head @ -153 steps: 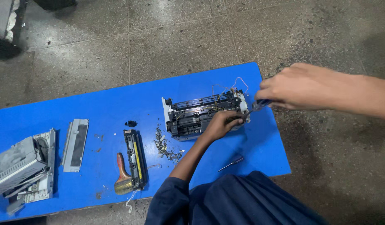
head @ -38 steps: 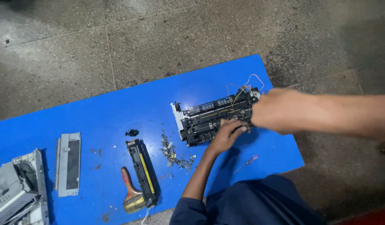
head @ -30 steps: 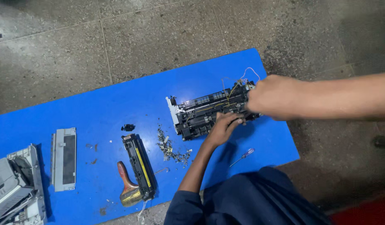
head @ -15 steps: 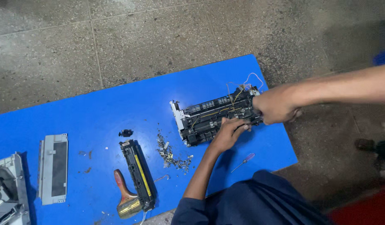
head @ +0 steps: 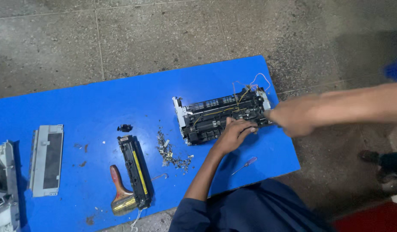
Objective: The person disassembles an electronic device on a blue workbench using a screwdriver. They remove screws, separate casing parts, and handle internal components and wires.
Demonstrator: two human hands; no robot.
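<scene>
The left hand (head: 235,134) rests flat, fingers loose, on the stripped printer frame (head: 222,116). The right hand (head: 293,120) touches its end; blurred, so I cannot tell its grip.

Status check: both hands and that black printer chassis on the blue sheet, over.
Left hand flat on the printer chassis. Right hand blurred at its right end; grip unclear. Screwdriver and screw pile lie apart, nothing in the way.

Speckled grey floor (head: 155,38), seemingly stone tiles.
</scene>
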